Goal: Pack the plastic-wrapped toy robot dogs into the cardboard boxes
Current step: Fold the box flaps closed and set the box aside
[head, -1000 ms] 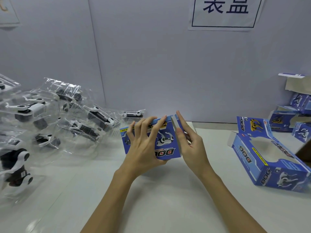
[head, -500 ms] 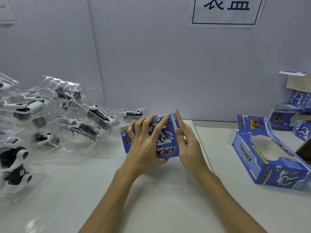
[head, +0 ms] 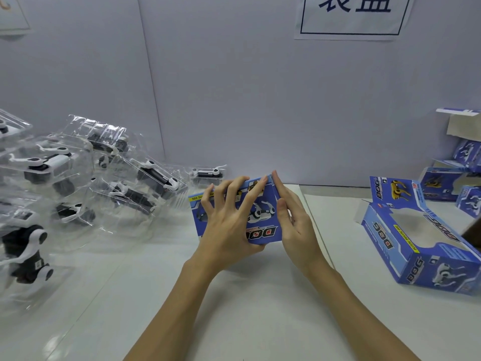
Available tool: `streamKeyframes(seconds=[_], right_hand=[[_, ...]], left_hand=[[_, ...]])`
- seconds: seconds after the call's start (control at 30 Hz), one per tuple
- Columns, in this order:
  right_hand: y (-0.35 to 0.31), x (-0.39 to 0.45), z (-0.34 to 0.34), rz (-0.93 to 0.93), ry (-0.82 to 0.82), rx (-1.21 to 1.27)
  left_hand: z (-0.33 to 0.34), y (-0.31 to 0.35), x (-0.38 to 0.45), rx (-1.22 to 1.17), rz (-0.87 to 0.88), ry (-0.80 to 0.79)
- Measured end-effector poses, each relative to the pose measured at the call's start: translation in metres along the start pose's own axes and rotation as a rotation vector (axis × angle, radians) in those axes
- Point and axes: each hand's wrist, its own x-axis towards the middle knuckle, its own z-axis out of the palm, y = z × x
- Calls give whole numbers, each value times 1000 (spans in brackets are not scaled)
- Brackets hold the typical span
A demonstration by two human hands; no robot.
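A blue cardboard box printed with "DOG" and a white robot dog is held just above the white table. My left hand grips it, fingers spread over its top face and thumb below. My right hand presses flat with straight fingers against the box's right end. What is inside the box is hidden. Several plastic-wrapped black-and-white toy robot dogs lie piled on the left, one large one nearest the left edge.
An open blue windowed box lies on its side at the right. More blue boxes are stacked at the far right by the wall. A grey wall panel with a printed sign stands close behind the table.
My right hand has closed in from beside the box until it lies flat on the right end, and the end flap has folded in. My left hand keeps its grip.
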Motion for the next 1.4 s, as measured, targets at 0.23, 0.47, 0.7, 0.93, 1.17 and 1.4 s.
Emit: streamKeyframes(seconds=[0.23,0.47,0.7,0.93,1.17,1.4], right_hand=[[0,0,4,41,-83,12],[1,1,1,181,-119,204],[-9,1,0,22,-67,83],[-13,-3,12,-24,19,100],[-15,-2,16,57,87,153],[-5,-2,5,-25,-54,5]], left_hand=[[-1,0,1,2,26,-14],[-3,-4,3,-26,43,-50],[-21,-16,4,-227,-123,-31],[-21,-4,5,-114,-82,-30],[-17,4,5,-121,-114,-34],[-18,7,6,-94,-121,-31]])
